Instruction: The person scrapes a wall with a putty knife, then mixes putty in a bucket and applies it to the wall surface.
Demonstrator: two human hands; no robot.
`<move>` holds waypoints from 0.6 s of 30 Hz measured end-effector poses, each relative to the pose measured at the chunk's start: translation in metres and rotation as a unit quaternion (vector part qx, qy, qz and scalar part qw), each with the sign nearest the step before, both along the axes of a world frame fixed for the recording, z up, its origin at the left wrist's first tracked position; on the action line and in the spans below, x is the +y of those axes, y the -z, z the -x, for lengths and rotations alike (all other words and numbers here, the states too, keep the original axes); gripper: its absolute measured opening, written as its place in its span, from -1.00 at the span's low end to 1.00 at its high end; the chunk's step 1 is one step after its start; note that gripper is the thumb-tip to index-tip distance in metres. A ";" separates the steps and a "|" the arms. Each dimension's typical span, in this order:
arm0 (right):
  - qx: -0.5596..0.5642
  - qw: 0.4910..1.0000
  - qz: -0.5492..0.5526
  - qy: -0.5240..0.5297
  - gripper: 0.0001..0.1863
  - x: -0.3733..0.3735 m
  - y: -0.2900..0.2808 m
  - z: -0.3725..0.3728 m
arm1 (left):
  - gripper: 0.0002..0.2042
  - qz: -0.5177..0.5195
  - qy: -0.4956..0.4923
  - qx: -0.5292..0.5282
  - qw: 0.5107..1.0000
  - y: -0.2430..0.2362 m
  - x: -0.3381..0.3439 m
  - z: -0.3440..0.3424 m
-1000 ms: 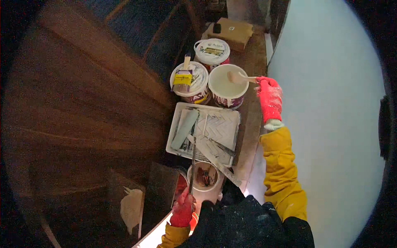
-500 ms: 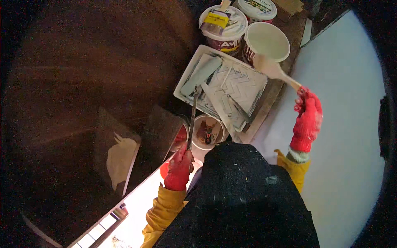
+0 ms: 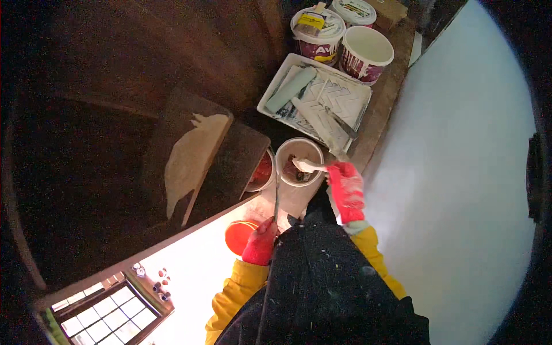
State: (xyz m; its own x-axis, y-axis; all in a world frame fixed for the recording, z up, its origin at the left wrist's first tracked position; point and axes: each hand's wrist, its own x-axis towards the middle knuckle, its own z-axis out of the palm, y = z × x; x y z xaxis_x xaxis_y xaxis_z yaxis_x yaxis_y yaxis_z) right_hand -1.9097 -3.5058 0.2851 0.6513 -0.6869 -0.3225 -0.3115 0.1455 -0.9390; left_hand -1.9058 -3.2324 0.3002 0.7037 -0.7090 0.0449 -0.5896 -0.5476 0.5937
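My right hand (image 3: pixel 347 192), in a red knit glove, is closed round the handle of a paintbrush (image 3: pixel 309 166). The brush's pale head reaches over the mouth of a small white tub (image 3: pixel 294 150) and into it; small dark things lie in the bottom. Lower and to the left, my red-gloved left hand (image 3: pixel 260 244) grips a long thin grey tool (image 3: pixel 277 192) that stands up beside the tub. What kind of tool it is I cannot make out. Another tub, reddish inside (image 3: pixel 261 172), sits just left of the white one.
Beyond the tubs lies a paint tray (image 3: pixel 361 99) with a pale green roller (image 3: pixel 291 90) and paint-smeared tools. Farther back stand an open bucket (image 3: pixel 368 46) and two lidded ones. A white wall (image 3: pixel 460 172) rises at right; an orange bucket (image 3: pixel 240 237) is below left.
My right hand has brought the paintbrush from beside the open bucket down and left to the small tub. My left hand has shifted slightly right and down, and the view has turned.
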 end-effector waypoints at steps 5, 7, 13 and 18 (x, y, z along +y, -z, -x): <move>0.056 0.993 0.100 -0.020 -0.77 0.036 0.033 -0.018 | -0.74 0.096 -0.170 0.512 0.836 0.008 -0.002 0.002; 0.102 0.982 0.152 -0.037 -0.75 0.039 0.077 -0.029 | -0.73 0.080 -0.187 0.525 0.827 0.027 -0.006 -0.005; 0.124 0.951 0.269 -0.091 -0.85 0.040 0.163 -0.050 | -0.69 -0.016 -0.213 0.541 0.813 0.063 -0.047 -0.047; 0.121 0.972 0.138 -0.150 -0.86 0.052 0.183 -0.053 | -0.70 -0.070 -0.249 0.526 0.810 0.084 -0.075 -0.074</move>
State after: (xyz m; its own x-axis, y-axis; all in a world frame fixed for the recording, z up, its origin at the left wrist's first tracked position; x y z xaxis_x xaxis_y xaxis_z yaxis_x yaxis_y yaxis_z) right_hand -1.8570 -3.4542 0.1025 0.7638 -0.5598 -0.3212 -0.5171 -0.2331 -0.8236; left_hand -1.8316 -3.3078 0.2160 0.5016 -0.2709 -0.8216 0.5170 -0.6676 0.5357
